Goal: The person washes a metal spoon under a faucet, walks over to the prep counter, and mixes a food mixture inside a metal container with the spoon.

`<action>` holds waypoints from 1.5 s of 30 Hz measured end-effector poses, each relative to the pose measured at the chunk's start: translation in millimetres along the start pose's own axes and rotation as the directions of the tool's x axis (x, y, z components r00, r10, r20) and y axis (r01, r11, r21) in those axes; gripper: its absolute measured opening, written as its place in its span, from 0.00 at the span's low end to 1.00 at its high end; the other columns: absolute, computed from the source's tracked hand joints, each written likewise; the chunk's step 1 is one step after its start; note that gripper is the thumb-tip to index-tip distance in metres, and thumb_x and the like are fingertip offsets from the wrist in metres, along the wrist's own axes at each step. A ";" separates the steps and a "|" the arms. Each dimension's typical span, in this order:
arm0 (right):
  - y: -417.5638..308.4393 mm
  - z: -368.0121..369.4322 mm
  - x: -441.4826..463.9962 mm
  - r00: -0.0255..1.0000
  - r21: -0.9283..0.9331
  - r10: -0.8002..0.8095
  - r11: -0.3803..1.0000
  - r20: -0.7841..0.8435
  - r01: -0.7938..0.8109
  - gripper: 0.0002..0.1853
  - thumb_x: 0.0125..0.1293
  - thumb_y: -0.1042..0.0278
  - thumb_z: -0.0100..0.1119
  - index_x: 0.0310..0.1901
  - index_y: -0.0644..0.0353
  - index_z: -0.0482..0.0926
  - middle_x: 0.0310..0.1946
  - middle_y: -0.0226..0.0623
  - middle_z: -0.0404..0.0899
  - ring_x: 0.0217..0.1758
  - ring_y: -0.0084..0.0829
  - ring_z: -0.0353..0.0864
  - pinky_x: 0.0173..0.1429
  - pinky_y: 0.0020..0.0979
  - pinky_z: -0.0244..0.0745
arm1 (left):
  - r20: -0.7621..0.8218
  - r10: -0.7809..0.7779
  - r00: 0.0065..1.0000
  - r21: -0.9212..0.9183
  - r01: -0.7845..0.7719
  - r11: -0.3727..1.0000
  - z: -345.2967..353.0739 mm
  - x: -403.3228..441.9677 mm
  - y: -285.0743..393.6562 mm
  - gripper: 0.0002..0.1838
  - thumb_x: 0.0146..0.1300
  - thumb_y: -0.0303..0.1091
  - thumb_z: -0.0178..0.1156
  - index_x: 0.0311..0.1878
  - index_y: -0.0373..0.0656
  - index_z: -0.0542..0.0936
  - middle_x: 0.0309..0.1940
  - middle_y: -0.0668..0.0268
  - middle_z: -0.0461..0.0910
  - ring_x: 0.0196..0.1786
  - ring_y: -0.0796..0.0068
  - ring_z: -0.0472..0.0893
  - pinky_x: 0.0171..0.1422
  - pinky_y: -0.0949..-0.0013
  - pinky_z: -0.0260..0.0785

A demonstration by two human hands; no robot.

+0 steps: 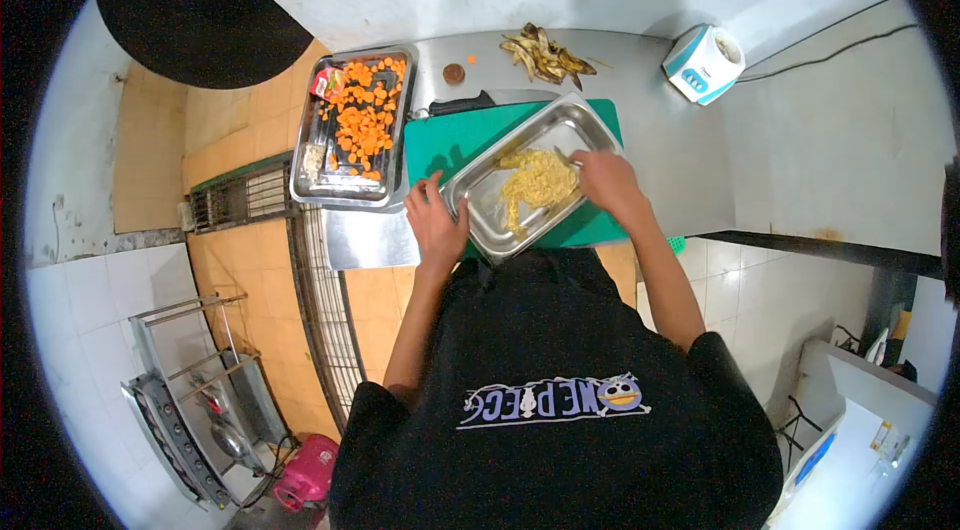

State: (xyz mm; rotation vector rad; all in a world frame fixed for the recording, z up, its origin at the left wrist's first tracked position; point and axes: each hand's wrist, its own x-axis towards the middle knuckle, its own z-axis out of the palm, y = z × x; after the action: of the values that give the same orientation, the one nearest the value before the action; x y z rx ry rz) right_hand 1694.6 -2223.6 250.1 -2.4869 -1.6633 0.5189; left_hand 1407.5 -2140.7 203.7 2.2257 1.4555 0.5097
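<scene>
A rectangular stainless steel pan (pixel 485 188) sits at a slant over a green cutting board (pixel 432 145). Inside it lies a lumpy yellow mash (pixel 540 182), like mashed banana. My left hand (pixel 437 226) grips the pan by its left end, with the thumb at the rim. Over the right side of the pan, my right hand (pixel 606 180) is closed around a metal utensil (pixel 563 158) that reaches into the mash. Its tip is buried, so fork or spoon is unclear.
Left of the board is a tray (pixel 297 175) of orange carrot slices (pixel 362 130) and small packets. A black-handled knife (pixel 462 105) lies behind the pan. Farther back are banana peels (pixel 547 57), a round brown piece (pixel 453 74) and a white-and-teal appliance base (pixel 704 66).
</scene>
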 end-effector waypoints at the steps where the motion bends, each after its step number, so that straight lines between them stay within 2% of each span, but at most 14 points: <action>1: -1.3 9.7 12.0 0.996 -0.057 -0.083 0.995 0.023 0.084 0.11 0.64 0.70 0.53 0.42 0.55 0.85 0.32 0.51 0.85 0.38 0.51 0.86 0.43 0.50 0.81 | -0.032 0.064 0.997 -0.038 -0.065 0.997 4.1 0.1 -4.2 0.33 0.62 0.34 0.65 0.70 0.38 0.65 0.62 0.43 0.66 0.64 0.42 0.66 0.68 0.46 0.58; 3: -10.6 39.3 20.6 0.983 -0.119 -0.173 0.976 0.068 0.180 0.11 0.63 0.71 0.52 0.40 0.57 0.85 0.32 0.52 0.85 0.37 0.50 0.86 0.42 0.50 0.81 | -0.067 0.106 0.992 -0.081 -0.112 0.990 20.0 2.8 -10.0 0.30 0.64 0.34 0.63 0.68 0.37 0.67 0.60 0.44 0.68 0.64 0.43 0.67 0.67 0.48 0.60; 5: -29.6 71.1 24.0 0.956 -0.153 -0.275 0.945 0.107 0.289 0.10 0.61 0.72 0.53 0.38 0.60 0.85 0.33 0.52 0.85 0.39 0.52 0.86 0.41 0.50 0.82 | -0.087 0.160 0.983 -0.293 -0.179 0.939 37.6 12.4 -15.0 0.23 0.69 0.31 0.57 0.66 0.36 0.70 0.56 0.45 0.72 0.61 0.43 0.70 0.67 0.48 0.61; 6: -41.0 66.4 20.6 0.952 -0.151 -0.281 0.942 0.122 0.298 0.10 0.61 0.72 0.53 0.38 0.60 0.85 0.33 0.52 0.85 0.39 0.52 0.86 0.41 0.50 0.82 | -0.128 0.140 0.982 -0.317 -0.174 0.932 41.1 15.7 -9.7 0.17 0.71 0.27 0.52 0.61 0.37 0.75 0.51 0.48 0.75 0.56 0.47 0.75 0.61 0.50 0.66; 11: -41.3 22.7 42.6 0.864 -0.132 -0.348 0.899 0.363 0.417 0.10 0.61 0.72 0.55 0.38 0.66 0.85 0.37 0.54 0.85 0.42 0.53 0.87 0.46 0.49 0.83 | -0.188 -0.001 0.982 -0.389 -0.073 0.918 40.9 15.0 0.5 0.14 0.70 0.24 0.52 0.56 0.41 0.79 0.47 0.52 0.77 0.48 0.49 0.78 0.52 0.55 0.71; 19: -64.8 49.9 32.4 0.926 -0.116 -0.265 0.946 0.269 0.304 0.10 0.59 0.72 0.55 0.35 0.67 0.85 0.36 0.56 0.84 0.44 0.54 0.85 0.50 0.49 0.80 | -0.234 -0.033 0.972 -0.388 -0.062 0.919 43.7 15.3 1.8 0.14 0.69 0.23 0.52 0.54 0.42 0.80 0.45 0.53 0.77 0.46 0.49 0.79 0.50 0.55 0.72; 21: -64.5 25.4 40.6 0.812 -0.113 -0.280 0.915 0.512 0.387 0.10 0.59 0.72 0.56 0.36 0.68 0.84 0.35 0.58 0.84 0.44 0.54 0.85 0.49 0.49 0.80 | -0.234 -0.033 0.972 -0.365 -0.056 0.929 43.9 14.3 2.4 0.14 0.68 0.23 0.52 0.54 0.42 0.81 0.44 0.53 0.77 0.46 0.49 0.79 0.49 0.55 0.72; 25: -67.0 12.3 46.4 0.796 -0.097 -0.374 0.877 0.477 0.471 0.13 0.64 0.68 0.52 0.39 0.65 0.85 0.40 0.56 0.85 0.45 0.52 0.86 0.49 0.50 0.81 | -0.234 -0.020 0.972 -0.411 -0.080 0.908 43.7 16.3 3.9 0.13 0.70 0.25 0.51 0.54 0.41 0.80 0.44 0.51 0.77 0.47 0.47 0.78 0.52 0.54 0.71; 27: -71.2 48.6 37.0 0.895 -0.077 -0.366 0.915 0.256 0.396 0.14 0.65 0.68 0.50 0.38 0.66 0.85 0.39 0.56 0.85 0.45 0.52 0.87 0.49 0.51 0.81 | -0.248 -0.028 0.968 -0.380 -0.070 0.922 44.2 18.0 3.4 0.14 0.68 0.22 0.52 0.54 0.42 0.81 0.45 0.53 0.78 0.46 0.48 0.79 0.50 0.55 0.72; 33: -67.6 31.8 35.2 0.830 -0.154 -0.333 0.886 0.448 0.438 0.13 0.63 0.69 0.53 0.38 0.66 0.86 0.39 0.55 0.86 0.44 0.52 0.87 0.49 0.50 0.82 | -0.223 -0.040 0.974 -0.352 -0.042 0.935 47.9 15.4 0.9 0.14 0.68 0.24 0.52 0.55 0.43 0.80 0.45 0.53 0.78 0.46 0.47 0.79 0.50 0.53 0.72; 35: -71.8 24.5 37.0 0.854 -0.148 -0.382 0.879 0.353 0.454 0.12 0.62 0.69 0.54 0.37 0.66 0.86 0.37 0.55 0.86 0.41 0.51 0.88 0.47 0.49 0.83 | -0.240 -0.025 0.970 -0.351 -0.063 0.934 49.7 17.4 -0.8 0.14 0.69 0.24 0.53 0.55 0.44 0.80 0.45 0.53 0.78 0.46 0.47 0.79 0.49 0.53 0.72; 36: -70.9 39.5 33.0 0.871 -0.088 -0.467 0.871 0.149 0.483 0.11 0.61 0.70 0.55 0.36 0.65 0.87 0.35 0.52 0.86 0.39 0.50 0.88 0.44 0.48 0.83 | -0.252 -0.017 0.968 -0.348 -0.074 0.934 50.0 17.3 -1.1 0.14 0.69 0.25 0.53 0.55 0.44 0.80 0.45 0.53 0.78 0.45 0.47 0.79 0.49 0.53 0.72; 39: -91.7 69.1 20.2 0.904 -0.182 -0.343 0.901 0.256 0.394 0.10 0.60 0.71 0.55 0.34 0.67 0.85 0.35 0.54 0.85 0.39 0.51 0.87 0.43 0.50 0.82 | -0.253 -0.024 0.967 -0.316 -0.059 0.947 47.0 16.0 -0.9 0.14 0.69 0.25 0.53 0.55 0.44 0.80 0.45 0.54 0.78 0.45 0.47 0.79 0.48 0.53 0.72; 45: -90.0 29.4 28.3 0.827 -0.211 -0.426 0.828 0.366 0.520 0.09 0.59 0.72 0.56 0.33 0.66 0.86 0.32 0.51 0.86 0.38 0.50 0.88 0.41 0.48 0.83 | -0.242 0.000 0.970 -0.346 -0.087 0.934 43.9 15.9 0.2 0.14 0.70 0.26 0.52 0.55 0.44 0.80 0.45 0.53 0.78 0.45 0.47 0.79 0.47 0.53 0.72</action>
State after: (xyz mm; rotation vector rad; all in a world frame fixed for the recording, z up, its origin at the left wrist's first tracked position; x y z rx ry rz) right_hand 1615.5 -2165.0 240.8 -2.0948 -2.5665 0.6442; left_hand 1436.5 -2132.8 168.1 1.9614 1.3011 1.0017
